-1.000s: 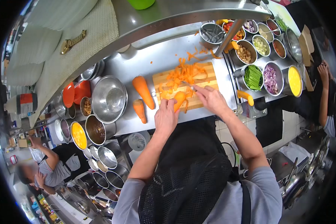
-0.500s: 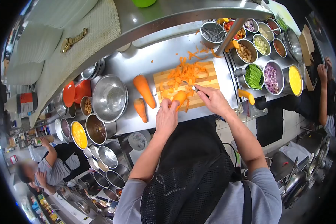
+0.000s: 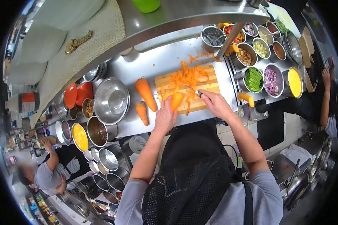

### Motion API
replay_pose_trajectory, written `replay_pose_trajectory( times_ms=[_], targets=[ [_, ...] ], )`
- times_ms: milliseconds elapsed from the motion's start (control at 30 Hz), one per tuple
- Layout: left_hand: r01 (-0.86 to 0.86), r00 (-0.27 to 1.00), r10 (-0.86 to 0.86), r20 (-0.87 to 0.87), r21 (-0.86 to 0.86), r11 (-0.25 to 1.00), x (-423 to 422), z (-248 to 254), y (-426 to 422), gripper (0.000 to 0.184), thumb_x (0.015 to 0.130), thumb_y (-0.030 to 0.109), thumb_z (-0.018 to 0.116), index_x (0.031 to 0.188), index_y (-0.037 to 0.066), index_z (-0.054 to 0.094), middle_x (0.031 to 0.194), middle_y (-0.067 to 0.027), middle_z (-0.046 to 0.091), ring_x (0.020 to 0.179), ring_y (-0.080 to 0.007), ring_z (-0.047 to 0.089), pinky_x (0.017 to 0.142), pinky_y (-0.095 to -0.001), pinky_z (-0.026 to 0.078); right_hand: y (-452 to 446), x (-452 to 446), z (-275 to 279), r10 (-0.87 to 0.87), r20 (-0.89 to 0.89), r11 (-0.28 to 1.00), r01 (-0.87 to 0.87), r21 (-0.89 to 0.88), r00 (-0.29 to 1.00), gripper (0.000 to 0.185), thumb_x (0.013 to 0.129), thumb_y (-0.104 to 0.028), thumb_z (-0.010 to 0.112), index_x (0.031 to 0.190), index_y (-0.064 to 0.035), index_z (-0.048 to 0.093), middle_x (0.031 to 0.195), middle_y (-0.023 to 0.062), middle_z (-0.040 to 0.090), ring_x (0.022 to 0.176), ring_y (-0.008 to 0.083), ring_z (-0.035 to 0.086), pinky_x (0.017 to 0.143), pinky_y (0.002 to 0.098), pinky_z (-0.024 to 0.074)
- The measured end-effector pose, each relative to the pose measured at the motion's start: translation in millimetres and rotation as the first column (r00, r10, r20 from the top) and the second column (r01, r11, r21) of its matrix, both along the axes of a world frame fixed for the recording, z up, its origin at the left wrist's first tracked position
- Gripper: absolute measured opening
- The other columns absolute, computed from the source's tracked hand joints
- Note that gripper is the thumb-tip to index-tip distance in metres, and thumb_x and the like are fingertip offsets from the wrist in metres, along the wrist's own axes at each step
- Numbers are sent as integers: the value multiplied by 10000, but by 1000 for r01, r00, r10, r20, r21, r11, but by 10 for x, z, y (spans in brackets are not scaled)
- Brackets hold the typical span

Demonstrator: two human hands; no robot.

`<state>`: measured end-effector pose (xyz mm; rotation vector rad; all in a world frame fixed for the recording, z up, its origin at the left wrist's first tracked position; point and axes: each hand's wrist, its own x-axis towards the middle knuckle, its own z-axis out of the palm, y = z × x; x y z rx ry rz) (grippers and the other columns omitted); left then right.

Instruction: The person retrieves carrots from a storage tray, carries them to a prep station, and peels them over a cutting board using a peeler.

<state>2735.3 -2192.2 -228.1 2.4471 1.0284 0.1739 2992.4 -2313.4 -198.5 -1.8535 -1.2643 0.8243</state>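
My left hand (image 3: 166,117) is closed round a peeled-looking orange carrot (image 3: 177,99), held tilted over the near edge of a striped wooden cutting board (image 3: 210,87). In my right hand (image 3: 217,105) is the dark handle of a small knife (image 3: 198,93); its thin blade points left, just above the carrot, and is hard to make out. Carrot peelings (image 3: 187,77) lie heaped across the board, with some strips scattered behind it. Left of the board rest a large carrot (image 3: 145,93) and a smaller carrot (image 3: 141,112).
Metal bowls (image 3: 110,100) stand left of the carrots, near a pot of yellow liquid (image 3: 80,136). At right are containers of chopped greens (image 3: 254,79) and purple onion (image 3: 271,79). A steel shelf (image 3: 184,20) overhangs the counter. Another person (image 3: 50,168) is at far left.
My left hand and the carrot have shifted slightly left, and the carrot now stands more upright. My right hand has moved slightly down, the knife still in it.
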Motion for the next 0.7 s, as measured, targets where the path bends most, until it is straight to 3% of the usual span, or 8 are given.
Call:
replay_pose_trajectory(
  times_ms=[100,200,267,300,367,467,633,700],
  targets=[
    [-33,975,56,214,-111,993,-27,-211,48,626,1006,174,723,1531,40,409,1284,-221,599,1116,-431,694,889,-507,567,-153,-104,332,-57,-70,997,54,-49,996,397,1127,-242,594,1444,-10,656,1271,288,743,1176,450,721,1010,461,574],
    [-65,879,321,352,-579,813,6,-191,97,564,1053,238,718,1491,22,437,1142,-175,655,994,-292,717,802,-426,573,-418,-206,377,-204,-122,979,205,-8,971,441,1125,-265,608,1481,-6,617,1289,291,737,1196,458,717,1036,462,563],
    [-131,898,411,158,-795,592,95,73,137,512,1098,338,685,1440,18,479,997,-98,680,852,-166,681,714,-332,542,-570,-245,69,-198,25,972,192,138,980,492,1115,-305,633,1506,-9,594,1285,308,732,1195,459,721,1033,457,563],
    [-127,898,410,163,-795,594,100,73,162,512,1098,338,685,1440,18,479,997,-98,680,852,-166,681,714,-332,542,-594,-226,-91,-199,28,971,193,140,980,492,1115,-305,633,1506,-9,594,1285,308,732,1195,459,721,1033,457,563],
    [33,830,530,172,-965,262,116,51,226,501,1122,460,626,1363,30,534,944,-60,684,730,-131,647,649,-288,511,-633,-183,-343,-217,-22,940,203,-274,976,548,1095,-363,663,1498,3,595,1298,332,719,1207,454,721,1017,437,571],
    [41,764,636,110,-992,123,225,173,229,551,1153,550,504,1349,38,562,893,-45,651,684,-136,618,597,-274,477,-575,-261,-149,-274,-93,949,254,-185,957,572,1082,-394,676,1454,33,597,1091,262,768,960,390,773,866,433,602],
    [91,757,629,177,-982,166,358,108,298,573,1152,586,474,1338,56,583,869,-45,638,648,-129,584,579,-274,471,-483,-181,-96,-338,-312,886,189,-423,888,478,1097,-368,643,1356,33,611,851,142,725,702,266,716,709,415,574],
    [100,782,590,199,-975,196,344,115,298,567,1150,591,476,1344,68,582,858,-45,633,627,-118,564,555,-262,456,-400,-172,-72,-271,-342,961,236,-143,900,431,1102,-368,632,1297,16,607,824,120,690,690,214,680,683,379,551]
  ],
)
